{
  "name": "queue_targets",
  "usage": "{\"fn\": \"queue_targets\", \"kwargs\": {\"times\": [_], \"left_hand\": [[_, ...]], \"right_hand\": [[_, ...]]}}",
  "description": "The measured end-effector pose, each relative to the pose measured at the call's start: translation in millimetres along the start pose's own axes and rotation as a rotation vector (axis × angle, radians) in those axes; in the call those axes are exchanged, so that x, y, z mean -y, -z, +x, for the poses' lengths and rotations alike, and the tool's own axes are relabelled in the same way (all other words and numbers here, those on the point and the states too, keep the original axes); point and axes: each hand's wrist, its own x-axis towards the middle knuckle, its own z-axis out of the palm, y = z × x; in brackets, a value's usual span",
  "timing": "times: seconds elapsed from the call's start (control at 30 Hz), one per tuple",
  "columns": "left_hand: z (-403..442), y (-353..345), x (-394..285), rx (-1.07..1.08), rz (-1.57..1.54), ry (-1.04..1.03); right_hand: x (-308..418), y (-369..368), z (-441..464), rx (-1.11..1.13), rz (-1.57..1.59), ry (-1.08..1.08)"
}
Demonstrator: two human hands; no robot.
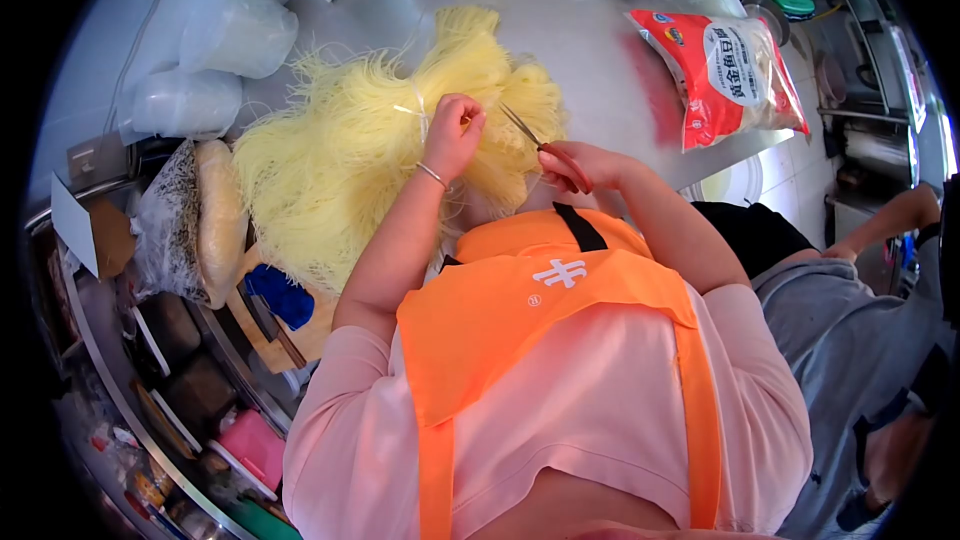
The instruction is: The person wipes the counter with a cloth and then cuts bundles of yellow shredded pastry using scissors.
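Note:
A large bundle of thin pale-yellow noodles (330, 155) lies spread on the metal table, gathered near its middle by a white tie (412, 112). My left hand (455, 135) rests over the bundle just right of this tie, with its fingers curled into a pinch. Whatever may be between those fingertips is too small to make out. In my right hand (580, 168) is a pair of scissors (545, 145) with reddish-brown handles. Their blades point up and left over the right part of the noodles, with the tips short of my left hand.
A red-and-white food bag (725, 75) lies at the right of the metal table (600, 70). Clear plastic tubs (190, 100) stand at the left, above filled bags (215, 220) and a cutting board (265, 325). Another person (840, 310) in grey is close on my right.

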Motion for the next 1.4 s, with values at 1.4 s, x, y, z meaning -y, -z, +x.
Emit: {"fn": "queue_targets", "kwargs": {"times": [1.4], "left_hand": [[-4.6,11.0,-9.6,0.250,0.078,0.044]], "right_hand": [[1.8,-18.9,3.7,-0.148,-0.024,0.024]]}}
